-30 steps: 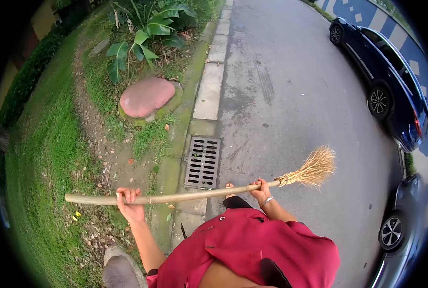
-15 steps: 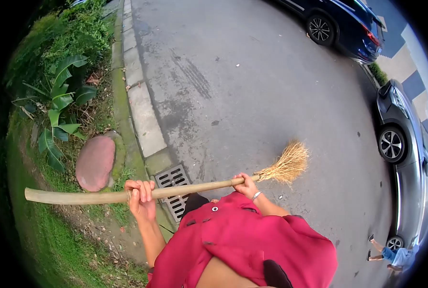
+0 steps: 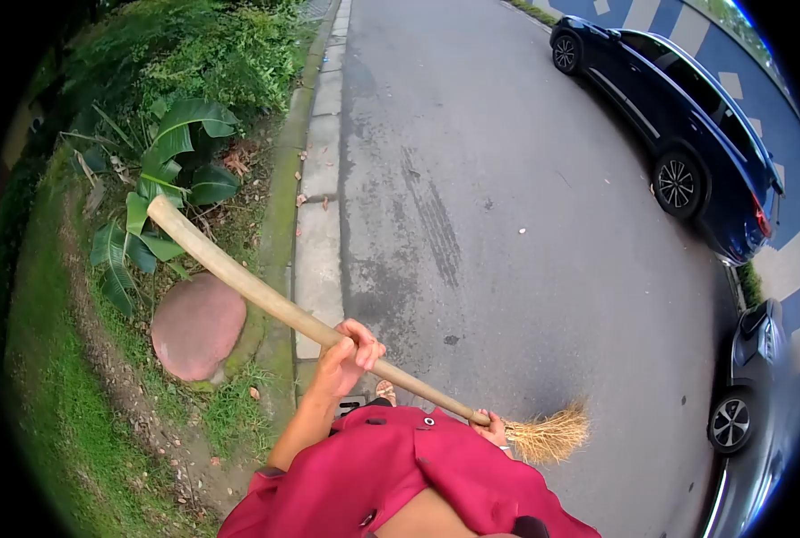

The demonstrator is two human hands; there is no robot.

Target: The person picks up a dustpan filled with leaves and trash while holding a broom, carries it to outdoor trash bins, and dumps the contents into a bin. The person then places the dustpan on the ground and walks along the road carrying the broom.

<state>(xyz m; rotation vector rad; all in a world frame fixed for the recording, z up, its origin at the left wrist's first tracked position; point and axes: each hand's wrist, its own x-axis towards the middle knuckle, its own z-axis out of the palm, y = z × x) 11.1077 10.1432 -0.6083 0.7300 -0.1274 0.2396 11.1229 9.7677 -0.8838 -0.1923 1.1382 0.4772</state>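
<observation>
A broom (image 3: 256, 291) with a long pale wooden handle lies slantwise across the front of my body. Its thick bare end points up and left over the plants, and the straw bristles (image 3: 552, 434) are at the lower right, above the road. My left hand (image 3: 353, 348) wraps round the middle of the handle. Down by the bristles, my right hand (image 3: 489, 429) grips the thin end of the handle; a bracelet shows at that wrist, and part of the hand is hidden by the red shirt (image 3: 391, 457).
Grey road (image 3: 507, 296) runs ahead, bordered on the left by a stone kerb (image 3: 319, 255). Beyond the kerb are a reddish boulder (image 3: 199, 327), grass and leafy plants (image 3: 185, 143). A dark blue car (image 3: 669, 117) and a grey car (image 3: 749, 421) stand on the right. A drain grate (image 3: 350, 405) is partly covered.
The handle's bare end has swung upward and the bristle end has dropped lower, both hands staying on the broom. My view has turned, and the drain grate is now mostly hidden.
</observation>
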